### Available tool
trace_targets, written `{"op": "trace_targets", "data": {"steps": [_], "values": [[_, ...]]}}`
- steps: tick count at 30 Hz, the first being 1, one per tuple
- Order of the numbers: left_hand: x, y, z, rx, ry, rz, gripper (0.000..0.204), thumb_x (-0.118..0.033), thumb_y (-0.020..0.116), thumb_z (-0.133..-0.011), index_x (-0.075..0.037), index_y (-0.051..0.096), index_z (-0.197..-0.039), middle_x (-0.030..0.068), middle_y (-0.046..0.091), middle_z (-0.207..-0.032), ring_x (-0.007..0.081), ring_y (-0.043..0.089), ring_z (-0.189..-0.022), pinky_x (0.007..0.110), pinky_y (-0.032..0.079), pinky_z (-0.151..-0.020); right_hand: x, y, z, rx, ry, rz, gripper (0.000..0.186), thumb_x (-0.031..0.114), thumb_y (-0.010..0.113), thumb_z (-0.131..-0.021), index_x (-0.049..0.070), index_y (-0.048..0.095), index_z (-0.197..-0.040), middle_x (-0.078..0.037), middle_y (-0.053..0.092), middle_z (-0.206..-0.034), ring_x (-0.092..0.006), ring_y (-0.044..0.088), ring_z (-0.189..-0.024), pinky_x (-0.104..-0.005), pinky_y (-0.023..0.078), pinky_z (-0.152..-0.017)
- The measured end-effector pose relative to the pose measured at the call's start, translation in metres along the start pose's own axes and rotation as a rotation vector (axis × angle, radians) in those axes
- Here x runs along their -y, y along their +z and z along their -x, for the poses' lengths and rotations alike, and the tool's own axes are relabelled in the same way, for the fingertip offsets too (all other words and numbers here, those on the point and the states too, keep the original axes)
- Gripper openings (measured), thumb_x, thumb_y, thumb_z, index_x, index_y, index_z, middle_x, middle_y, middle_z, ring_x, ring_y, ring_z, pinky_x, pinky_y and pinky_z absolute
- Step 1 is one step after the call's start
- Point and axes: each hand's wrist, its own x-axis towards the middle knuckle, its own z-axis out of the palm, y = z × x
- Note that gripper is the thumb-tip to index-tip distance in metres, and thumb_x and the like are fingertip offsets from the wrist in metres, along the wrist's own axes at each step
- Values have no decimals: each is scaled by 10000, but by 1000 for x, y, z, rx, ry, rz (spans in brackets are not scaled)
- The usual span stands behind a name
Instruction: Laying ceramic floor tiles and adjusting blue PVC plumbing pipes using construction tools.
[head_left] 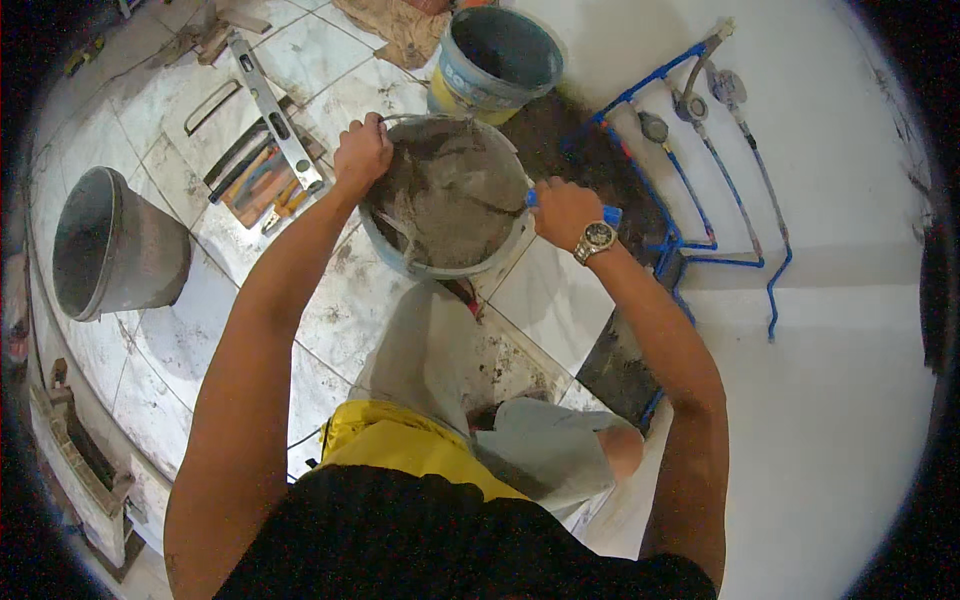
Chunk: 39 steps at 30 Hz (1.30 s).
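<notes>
A round bucket point(388, 258) of wet grey mortar point(455, 205) stands between my arms, just beyond my knees. My left hand point(363, 153) is closed on its upper left rim. At the right side of the bucket, my right hand point(567, 212) grips the blue handle point(612, 215) of a trowel; the blade reaches toward the mortar and is mostly hidden. A metal watch point(598, 238) sits on my right wrist.
A second bucket point(505, 62) stands just beyond, and a grey bucket point(168, 245) at the left. A spirit level point(275, 118) lies beside pliers point(285, 205) and other hand tools on dirty white tiles point(330, 285). Blue pipes point(725, 262) run along the right wall; a brown cloth point(408, 32) lies far off.
</notes>
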Motion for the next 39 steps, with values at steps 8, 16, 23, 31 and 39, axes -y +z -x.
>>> {"op": "trace_targets", "data": {"steps": [8, 16, 23, 31, 39], "values": [[-3, -6, 2, 15, -28, -21, 366, -334, 461, -902, -76, 512, -1156, 225, 557, -1086, 417, 558, -989, 526, 498, -783, 42, 22, 21, 63, 23, -147, 264, 247, 614, -761, 2, 623, -858, -174, 652, -773, -324, 665, -724, -440, 536, -604], [-8, -4, -1, 59, -66, -10, 367, -335, 459, -907, -80, 503, -1167, 229, 541, -1118, 424, 539, -1020, 537, 474, -816, 53, 37, -1, 374, 12, -388, 369, 310, 571, -811, -42, 616, -916, -240, 656, -907, -399, 654, -818, -486, 534, -709], [-8, -4, 0, 58, -39, -35, 348, -338, 438, -925, -100, 504, -1171, 228, 544, -1113, 433, 541, -1011, 541, 470, -806, 69, 48, -38, 380, 109, -480, 383, 352, 539, -825, -2, 641, -930, -227, 651, -906, -384, 638, -837, -489, 512, -703], [-2, 4, -3, 30, 16, -31, 330, -337, 436, -928, -89, 509, -1132, 242, 559, -1072, 450, 542, -1001, 548, 466, -793, 30, 50, -16, 300, 134, -723, 395, 381, 574, -812, -9, 637, -825, -126, 617, -626, -227, 607, -505, -362, 510, -512], [8, 14, -11, -21, 77, -61, 315, -309, 464, -914, -68, 514, -1110, 259, 593, -985, 435, 591, -909, 522, 462, -789, -7, 26, 12, 146, 231, -907, 354, 388, 576, -821, 44, 657, -797, -63, 605, -595, -149, 560, -445, -294, 469, -422]]}}
